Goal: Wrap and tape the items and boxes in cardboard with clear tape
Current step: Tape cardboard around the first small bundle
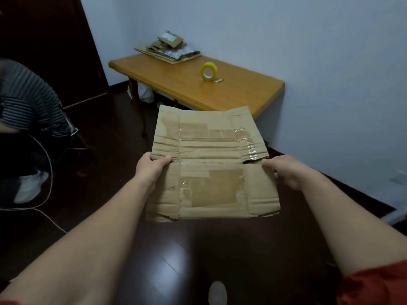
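Observation:
A flattened, creased cardboard sheet (209, 164) with old clear tape strips on it is held out in the air over the dark floor. My left hand (152, 168) pinches its left edge, thumb on top. My right hand (284, 170) grips its right edge at a notch. A roll of clear tape (209, 72) with a yellowish tint stands on edge on the wooden table (231, 93) beyond the sheet. A pile of cardboard pieces and wrapped items (169, 48) lies at the table's far end.
The table stands against a pale wall on the right. A seated person in a striped shirt (28, 102) is at the left, with a white cable (47, 172) trailing on the dark wooden floor. A dark door fills the back left.

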